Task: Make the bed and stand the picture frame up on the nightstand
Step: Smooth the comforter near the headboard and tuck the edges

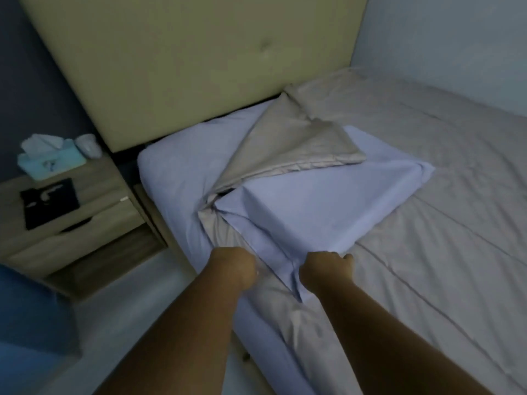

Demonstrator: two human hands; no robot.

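Note:
A beige quilt (427,212) covers most of the bed; its near top corner is folded back, showing a pale blue underside (313,206) and a beige flap (291,143). My left hand (236,266) grips the bunched quilt edge at the bed's side. My right hand (325,269) grips the blue folded edge just beside it. The pale blue fitted sheet (176,169) lies bare near the headboard. A black picture frame (50,202) lies flat on the wooden nightstand (94,212) at the left.
A padded tan headboard (185,67) stands behind the bed. A teal tissue box (48,158) and a small white object (88,145) sit at the nightstand's back. A blue object (31,315) stands on the floor at the lower left. A pale wall (456,47) runs along the bed's far side.

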